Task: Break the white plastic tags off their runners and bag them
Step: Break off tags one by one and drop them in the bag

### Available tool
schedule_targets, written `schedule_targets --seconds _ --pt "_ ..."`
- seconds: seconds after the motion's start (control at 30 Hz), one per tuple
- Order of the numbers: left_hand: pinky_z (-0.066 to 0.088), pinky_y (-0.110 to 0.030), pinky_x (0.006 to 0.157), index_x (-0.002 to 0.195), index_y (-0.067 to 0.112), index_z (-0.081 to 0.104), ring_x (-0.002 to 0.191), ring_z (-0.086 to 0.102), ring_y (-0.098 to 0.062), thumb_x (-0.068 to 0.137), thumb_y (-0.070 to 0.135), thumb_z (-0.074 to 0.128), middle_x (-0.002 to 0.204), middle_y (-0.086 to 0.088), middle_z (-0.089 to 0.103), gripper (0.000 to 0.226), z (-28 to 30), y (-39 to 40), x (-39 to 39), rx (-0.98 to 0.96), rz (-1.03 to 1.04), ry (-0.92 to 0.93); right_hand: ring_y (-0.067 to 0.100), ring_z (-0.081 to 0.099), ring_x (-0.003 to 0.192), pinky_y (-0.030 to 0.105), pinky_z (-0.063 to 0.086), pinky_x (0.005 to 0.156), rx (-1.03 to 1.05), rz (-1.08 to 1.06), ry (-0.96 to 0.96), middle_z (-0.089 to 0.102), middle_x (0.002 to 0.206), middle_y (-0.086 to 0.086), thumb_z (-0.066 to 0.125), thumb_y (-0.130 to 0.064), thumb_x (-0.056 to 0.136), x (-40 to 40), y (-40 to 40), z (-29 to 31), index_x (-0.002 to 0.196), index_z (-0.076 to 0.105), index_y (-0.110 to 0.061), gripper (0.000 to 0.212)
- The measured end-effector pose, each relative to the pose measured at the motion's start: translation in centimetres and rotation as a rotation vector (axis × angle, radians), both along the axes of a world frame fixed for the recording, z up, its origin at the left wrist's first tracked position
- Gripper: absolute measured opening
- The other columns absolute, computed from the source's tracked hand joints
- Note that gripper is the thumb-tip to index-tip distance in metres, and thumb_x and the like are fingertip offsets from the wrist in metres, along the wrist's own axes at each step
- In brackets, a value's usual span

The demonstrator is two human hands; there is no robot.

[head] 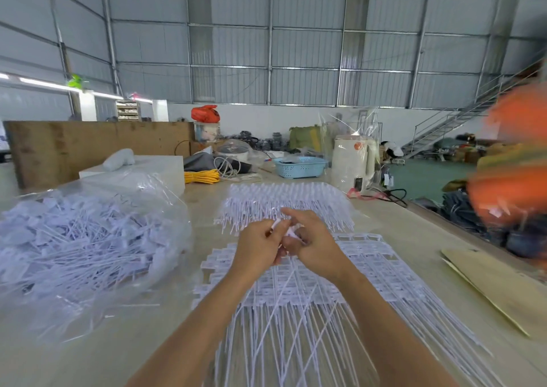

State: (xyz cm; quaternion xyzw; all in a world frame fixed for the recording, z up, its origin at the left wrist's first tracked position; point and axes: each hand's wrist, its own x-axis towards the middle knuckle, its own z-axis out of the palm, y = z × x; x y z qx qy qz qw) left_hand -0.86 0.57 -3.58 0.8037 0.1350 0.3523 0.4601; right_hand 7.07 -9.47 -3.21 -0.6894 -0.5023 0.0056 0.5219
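Both hands met over the middle of the bench (399,238), working the breaking-off step. The left hand (260,247) and the right hand (313,241) each had fingers curled round a small bunch of white tags (284,231) pinched between them, with long thin tails trailing down toward the person. Beneath the wrists lay a sheet of tags on their runners (364,268), and a second sheet (284,200) lay just beyond the hands. The clear bag (88,232), already well filled with loose tags, sat open to the left, near the sheets. By my reading, the bunch was nearly freed; the next move would call for a short twist to snap it off, then a carry left to drop it into the bag.
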Motion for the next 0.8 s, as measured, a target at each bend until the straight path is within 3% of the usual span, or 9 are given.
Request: schedule_targets --seconds 0.07,0.1,0.2,0.3,0.4,0.53,0.6,0.7,0.8 --pt "0.042 -0.018 0.041 0.058 0.011 0.055 0.034 0.048 -0.006 0.096 0.027 0.054 0.048 -0.002 0.057 0.041 -0.5 -0.2 0.1 0.028 0.090 -0.101 0.014 0.050 0.073 0.032 0.049 0.077 -0.047 -0.044 0.043 0.046 0.103 0.004 0.060 -0.010 0.090 0.3 -0.1 -0.1 0.120 0.056 -0.009 0.030" --pt "0.041 -0.018 0.041 0.058 0.011 0.056 0.033 0.047 -0.007 0.095 0.026 0.055 0.048 -0.002 0.057 0.040 -0.6 -0.2 0.1 0.009 0.120 -0.140 0.016 0.052 0.070 0.033 0.049 0.073 -0.104 -0.048 0.027 0.051 0.092 0.003 0.058 -0.015 0.092 0.5 -0.2 0.0 0.107 0.061 -0.005 0.018" --pt "0.037 -0.021 0.040 0.068 0.007 0.061 0.034 0.045 -0.011 0.093 0.027 0.060 0.048 -0.002 0.056 0.032 -0.8 0.1 -0.2 -0.089 0.073 -0.141 0.001 0.048 0.046 0.016 0.040 0.052 -0.170 0.021 -0.027 0.051 0.060 -0.004 0.052 -0.015 0.096 0.6 -0.5 0.1 0.079 0.061 0.006 0.029" --pt "0.039 -0.031 0.048 0.075 0.002 0.063 0.042 0.045 -0.016 0.091 0.030 0.062 0.049 -0.003 0.052 0.033 -1.1 0.3 -0.3 -0.010 0.080 -0.074 0.000 0.048 0.054 0.013 0.038 0.057 -0.157 0.023 -0.122 0.053 0.063 0.000 0.051 -0.009 0.095 0.5 -0.3 -0.1 0.088 0.063 0.008 0.022" --pt "0.039 -0.033 0.055 0.065 0.005 0.057 0.052 0.048 -0.019 0.091 0.028 0.061 0.053 -0.004 0.052 0.035 -0.8 0.7 -0.6 0.140 0.174 -0.015 0.021 0.052 0.069 0.031 0.040 0.063 -0.203 -0.073 -0.260 0.058 0.071 0.004 0.052 -0.016 0.095 0.9 0.1 -0.8 0.090 0.065 -0.004 0.018" --pt "0.034 -0.029 0.054 0.061 0.009 0.048 0.057 0.046 -0.021 0.090 0.013 0.057 0.057 -0.006 0.048 0.031 0.0 0.0 -1.0 0.236 0.198 0.119 0.022 0.059 0.081 0.024 0.029 0.059 -0.290 -0.249 -0.604 0.062 0.085 -0.005 0.050 -0.028 0.096 0.9 0.5 -1.5 0.093 0.065 -0.017 0.019" --pt "0.032 -0.023 0.043 0.060 0.007 0.050 0.043 0.042 -0.018 0.088 0.008 0.056 0.054 -0.009 0.046 0.029 0.9 0.2 -1.5 -0.015 0.098 0.149 0.021 0.061 0.084 0.024 0.031 0.060 -0.252 -0.292 -0.680 0.065 0.095 -0.003 0.049 -0.028 0.097 1.0 0.5 -1.4 0.094 0.065 -0.018 0.020" --pt "0.017 -0.011 0.027 0.060 0.011 0.052 0.023 0.022 -0.005 0.093 0.015 0.052 0.038 0.003 0.033 0.033 2.8 1.3 -3.1 -0.704 -0.340 0.138 0.020 0.057 0.074 0.023 0.033 0.057 -0.165 -0.382 -0.541 0.062 0.083 0.001 0.048 -0.029 0.097 2.0 -0.6 -0.3 0.086 0.062 -0.010 0.026" --pt "0.019 -0.011 0.027 0.085 0.010 0.060 0.026 0.025 -0.002 0.096 0.022 0.049 0.041 0.005 0.041 0.020 2.9 2.6 -3.3 -0.812 -0.359 -0.123 0.010 0.049 0.060 0.025 0.035 0.058 0.058 -0.295 -0.119 0.058 0.073 0.004 0.055 -0.017 0.093 2.3 -1.7 1.3 0.077 0.059 -0.003 0.022"
